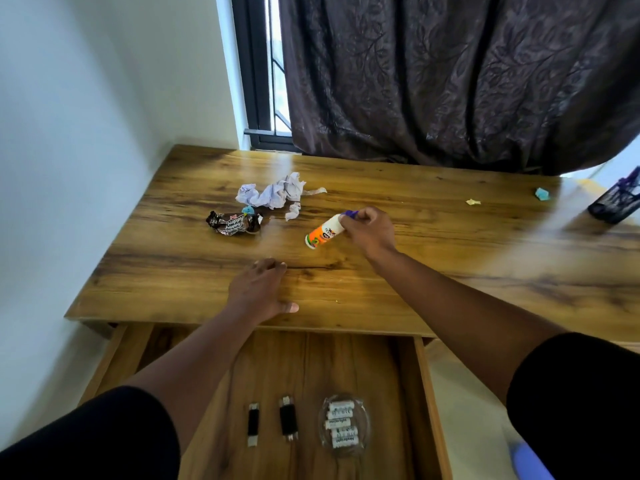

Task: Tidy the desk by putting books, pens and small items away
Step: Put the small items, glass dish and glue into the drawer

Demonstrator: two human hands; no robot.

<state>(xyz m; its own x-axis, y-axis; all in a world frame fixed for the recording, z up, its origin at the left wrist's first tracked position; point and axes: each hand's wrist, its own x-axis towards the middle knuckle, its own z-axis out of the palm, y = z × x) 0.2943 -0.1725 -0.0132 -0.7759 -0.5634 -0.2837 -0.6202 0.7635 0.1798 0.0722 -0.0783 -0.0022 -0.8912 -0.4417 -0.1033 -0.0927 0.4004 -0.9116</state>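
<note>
1. Leftmost on the wooden desk (450, 244) lies a dark crumpled snack wrapper (234, 224), with a small blue scrap (249, 211) touching its far edge.
2. Just behind them sits a wad of crumpled white paper (273, 194), with loose strips trailing toward the right.
3. Nearer the front edge, the left hand (261, 289) rests flat on the desk top, fingers spread and relaxed, holding nothing.
4. Below it the drawer (427, 393) stands pulled out; inside lie two small black items (253, 424) side by side, and to their right a clear glass dish (344, 424) filled with white batteries.
5. Right of centre, the right hand (370, 230) curls its fingers round the purple cap end of a glue stick (325, 233); the white and orange tube tilts down to the left, its base close to the desk, contact unclear.
6. Farther right lie a yellow scrap (473, 202) and a blue scrap (541, 194), well apart.
7. At the far right edge stands a dark mesh holder (614, 206), partly cut off.
</note>
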